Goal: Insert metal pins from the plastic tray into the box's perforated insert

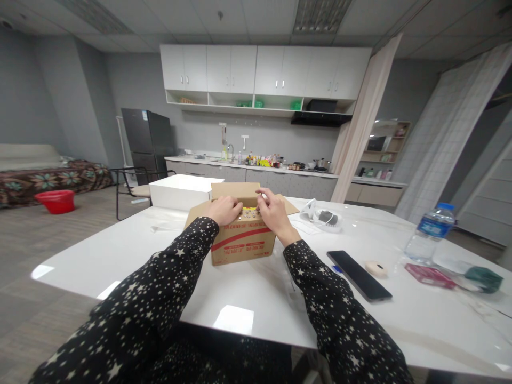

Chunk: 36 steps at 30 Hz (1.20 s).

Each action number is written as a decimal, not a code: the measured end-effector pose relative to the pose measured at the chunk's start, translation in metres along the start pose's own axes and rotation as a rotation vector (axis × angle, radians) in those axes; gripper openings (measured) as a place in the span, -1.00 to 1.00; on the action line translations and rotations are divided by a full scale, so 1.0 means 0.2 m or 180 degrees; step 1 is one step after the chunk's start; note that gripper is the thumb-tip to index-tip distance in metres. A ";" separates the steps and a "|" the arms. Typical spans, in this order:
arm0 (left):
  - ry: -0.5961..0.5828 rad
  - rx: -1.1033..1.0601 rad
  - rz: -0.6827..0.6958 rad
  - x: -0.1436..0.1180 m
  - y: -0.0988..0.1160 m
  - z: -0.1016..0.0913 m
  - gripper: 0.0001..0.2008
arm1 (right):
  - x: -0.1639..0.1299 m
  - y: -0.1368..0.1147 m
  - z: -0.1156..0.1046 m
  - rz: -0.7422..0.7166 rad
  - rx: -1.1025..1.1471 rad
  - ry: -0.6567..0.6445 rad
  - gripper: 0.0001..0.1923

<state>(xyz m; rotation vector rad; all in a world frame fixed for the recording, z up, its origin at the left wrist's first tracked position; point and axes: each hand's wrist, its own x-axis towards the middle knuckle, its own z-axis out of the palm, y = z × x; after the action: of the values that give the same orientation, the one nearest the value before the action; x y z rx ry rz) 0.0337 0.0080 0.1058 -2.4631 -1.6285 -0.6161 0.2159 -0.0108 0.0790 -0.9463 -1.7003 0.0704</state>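
Two hands (225, 210) (275, 214) curl over an open, boxy cardboard carton (243, 244) on a glossy table (120, 253), their grip unclear.

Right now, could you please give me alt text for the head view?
A person's left hand and right hand, in black starry sleeves, are at an open brown cardboard box on a glossy white table; to the right are a flat black phone and a clear plastic bottle.
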 end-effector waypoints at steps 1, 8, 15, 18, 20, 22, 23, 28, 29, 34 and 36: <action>0.0003 0.0000 0.0004 0.00 0.00 0.00 -0.54 | 0.00 0.00 0.00 0.0028 0.0007 0.0027 -0.70; -0.0013 0.0040 0.0039 0.00 0.00 0.00 -0.54 | 0.00 0.01 0.00 -0.0018 0.0038 -0.0030 -0.70; -0.0002 0.0077 0.0034 0.00 0.00 0.00 -0.54 | -0.01 0.00 0.00 -0.0094 0.0008 -0.0106 -0.70; 0.0001 0.0075 0.0044 0.00 0.00 0.00 -0.54 | 0.00 0.00 0.00 -0.0042 -0.0002 0.0015 -0.71; -0.0006 0.0063 0.0035 0.00 0.00 0.00 -0.53 | 0.00 0.00 0.00 -0.0026 0.0004 0.0055 -0.71; -0.0002 0.0045 0.0016 0.00 0.00 0.00 -0.54 | 0.00 0.00 0.00 -0.0064 0.0022 -0.0019 -0.70; 0.0000 0.0032 0.0014 0.00 0.00 0.00 -0.54 | 0.00 0.00 0.00 -0.0090 0.0026 -0.0072 -0.70; -0.0003 0.0019 0.0020 0.01 -0.01 0.01 -0.54 | 0.00 0.00 0.00 -0.0033 -0.0038 0.0009 -0.70; -0.0003 0.0033 0.0018 0.01 -0.01 0.01 -0.54 | 0.00 0.00 0.00 -0.0014 -0.0044 0.0039 -0.70; -0.0028 0.0081 0.0026 0.00 0.00 0.00 -0.53 | 0.00 -0.01 0.00 -0.0086 -0.0065 -0.0064 -0.69; -0.0025 0.0075 0.0026 0.00 0.00 0.00 -0.53 | 0.00 -0.01 0.00 -0.0062 -0.0096 -0.0028 -0.69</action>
<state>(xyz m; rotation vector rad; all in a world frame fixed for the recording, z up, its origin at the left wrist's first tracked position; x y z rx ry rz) 0.0335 0.0082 0.1055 -2.4575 -1.6182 -0.5837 0.2150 -0.0131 0.0802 -0.9531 -1.7227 0.0361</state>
